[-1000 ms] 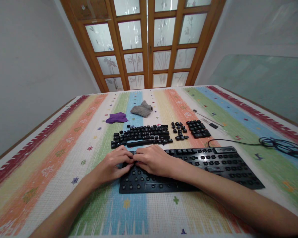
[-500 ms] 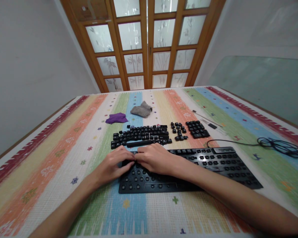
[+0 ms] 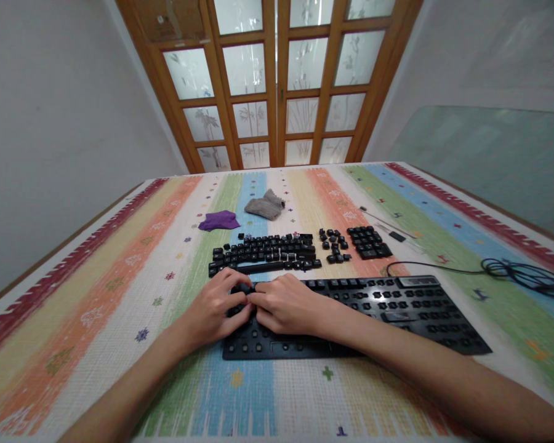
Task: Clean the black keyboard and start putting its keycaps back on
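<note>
A black keyboard [image 3: 443, 311] lies on the table, most of its keycaps off and the key sockets bare. Over its upper left part, my left hand [image 3: 216, 307] is closed, with curled fingers and the thumb drawn in toward the index finger. My right hand [image 3: 289, 304] is closed too, its fingertips meeting those of the left. Whatever small thing the fingertips pinch is hidden between them. Just behind the keyboard, loose black keycaps [image 3: 268, 252] lie in rows, with a long spacebar [image 3: 261, 267] in front.
More keycaps [image 3: 368, 241] form a block at the right, beside a small loose cluster [image 3: 335, 243]. Farther back lie a purple cloth [image 3: 219, 220] and a grey cloth [image 3: 265, 206]. A thin stick-like tool [image 3: 388, 221] and a coiled cable [image 3: 521, 277] are on the right.
Both hands have shifted slightly toward me over the keyboard's left part. The left fingers are more bent and raised, and the right fingers more curled. The loose keycaps stay put.
</note>
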The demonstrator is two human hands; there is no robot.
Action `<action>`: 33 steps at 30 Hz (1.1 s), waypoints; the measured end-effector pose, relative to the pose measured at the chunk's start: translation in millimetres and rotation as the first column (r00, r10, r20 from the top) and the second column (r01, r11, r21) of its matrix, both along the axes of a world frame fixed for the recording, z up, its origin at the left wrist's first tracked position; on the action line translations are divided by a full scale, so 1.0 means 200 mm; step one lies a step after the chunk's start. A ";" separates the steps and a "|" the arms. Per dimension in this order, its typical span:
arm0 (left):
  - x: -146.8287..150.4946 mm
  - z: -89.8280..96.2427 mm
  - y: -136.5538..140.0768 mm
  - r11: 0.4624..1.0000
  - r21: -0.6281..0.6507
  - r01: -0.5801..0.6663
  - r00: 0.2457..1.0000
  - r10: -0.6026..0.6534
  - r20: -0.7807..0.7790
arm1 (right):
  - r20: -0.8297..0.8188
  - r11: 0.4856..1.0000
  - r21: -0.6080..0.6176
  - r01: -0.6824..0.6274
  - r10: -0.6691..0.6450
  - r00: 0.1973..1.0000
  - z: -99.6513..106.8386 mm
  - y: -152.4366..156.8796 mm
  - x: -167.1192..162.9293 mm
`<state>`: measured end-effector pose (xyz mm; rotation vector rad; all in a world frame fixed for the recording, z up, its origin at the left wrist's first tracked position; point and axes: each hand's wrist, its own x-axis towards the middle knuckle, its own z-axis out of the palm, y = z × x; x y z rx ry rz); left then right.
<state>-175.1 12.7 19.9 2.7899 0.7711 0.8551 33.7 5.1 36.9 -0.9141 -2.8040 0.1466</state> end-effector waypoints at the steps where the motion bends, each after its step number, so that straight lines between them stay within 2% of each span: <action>1: 0.00 0.00 0.00 1.000 0.011 -0.001 1.000 0.001 -0.002 | -0.009 1.000 0.000 0.006 -0.006 1.000 0.00 0.00 0.00; 6: 0.01 0.00 0.00 1.000 -0.003 -0.009 0.999 0.009 -0.034 | 0.040 1.000 0.028 0.010 -0.012 0.999 0.01 -0.01 0.00; 10: 0.00 -0.02 0.00 0.997 0.071 0.016 0.997 -0.011 -0.070 | 0.047 1.000 0.023 0.020 -0.021 0.999 0.07 0.03 0.00; 15: 0.01 -0.04 0.01 0.987 0.161 0.018 1.000 -0.014 -0.027 | -0.121 0.990 0.003 0.138 -0.136 0.983 0.13 0.27 -0.03; 17: 0.01 -0.04 0.01 0.985 0.172 0.023 1.000 -0.020 -0.017 | -0.164 0.971 -0.031 0.239 -0.241 0.957 0.13 0.40 -0.06; 21: 0.02 -0.04 0.00 0.981 0.193 0.029 1.000 -0.031 0.007 | -0.148 0.954 -0.063 0.293 -0.299 0.943 0.10 0.65 -0.13; 24: 0.02 -0.05 0.01 0.979 0.202 0.021 0.999 -0.026 0.024 | -0.106 0.945 -0.091 0.315 -0.324 0.940 0.06 0.77 -0.18; 28: 0.01 -0.06 0.02 0.980 0.200 0.014 0.999 -0.020 0.027 | -0.046 0.924 -0.144 0.354 -0.364 0.930 0.02 0.85 -0.22; 33: 0.01 -0.06 0.02 0.980 0.200 0.018 1.000 -0.023 0.020 | -0.022 0.900 -0.213 0.381 -0.394 0.919 -0.02 0.87 -0.25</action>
